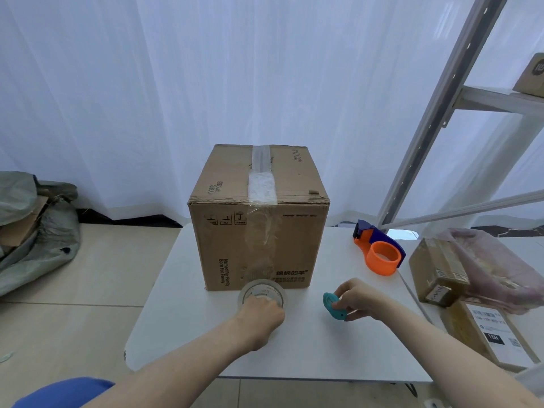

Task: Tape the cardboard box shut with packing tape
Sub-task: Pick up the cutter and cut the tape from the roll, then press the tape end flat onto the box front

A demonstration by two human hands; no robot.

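Note:
A brown cardboard box (259, 231) stands at the back of the white table (188, 319), flaps closed, with a clear tape strip running along its top seam and down its front face. A roll of clear packing tape (260, 291) lies flat on the table against the box's front. My left hand (260, 318) rests on the roll's near side, fingers curled over it. To the right, my right hand (360, 298) pinches a small teal cutter (332, 304) that touches the table.
An orange and blue tape dispenser (379, 250) sits at the table's back right. Small cardboard parcels (438, 272) and a pink plastic bag (500, 266) crowd the right edge. A metal shelf frame (441, 113) rises at the right. Grey sacks (32, 228) lie on the floor at left.

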